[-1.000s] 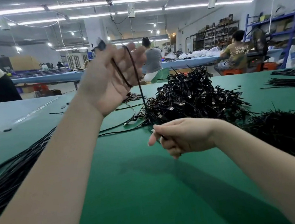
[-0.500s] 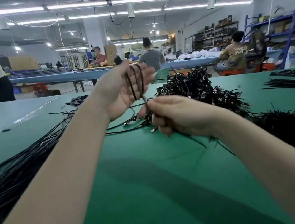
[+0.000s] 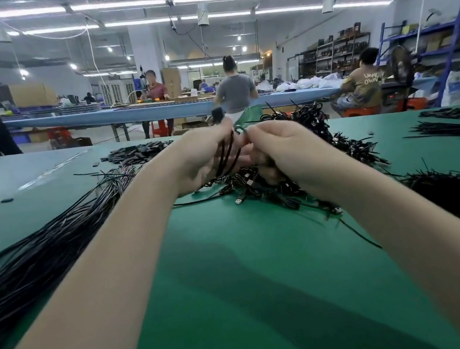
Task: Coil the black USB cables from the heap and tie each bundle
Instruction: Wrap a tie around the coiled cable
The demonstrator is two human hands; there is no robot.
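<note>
Far left: long bundle of straight black cables point(image 3: 44, 252) lying flat on green bench point(image 3: 237, 289), fanned toward the near left edge. Small pile of black parts point(image 3: 136, 151) behind it, too small to identify.

Centre-left: left hand point(image 3: 204, 163) raised just above the bench, palm facing right. Coiled black cable point(image 3: 228, 157) looped across the palm in several turns, fingers point(image 3: 243, 159) curled partly round the loops, holding them. Black plug point(image 3: 217, 115) sticking up above the hand at the top of the coil.

Centre: right hand point(image 3: 280, 147) touching the left at the top of the coil, fingers curled and closed down, pinching at the loop end. Exactly what sits between the fingertips hidden by the hand; a small green curved bit point(image 3: 239, 129) shows right at the pinch point, can't tell what it is.

Below and behind both hands: heap of tangled black USB cables point(image 3: 308, 159) on the bench, one silver plug end point(image 3: 238, 201) poking out toward the near side.

Right: dark mass of thin black ties point(image 3: 457, 195) near the right forearm, more dark bundles point(image 3: 455, 129) further back. Other workers at a blue table point(image 3: 128, 114) in the background.
</note>
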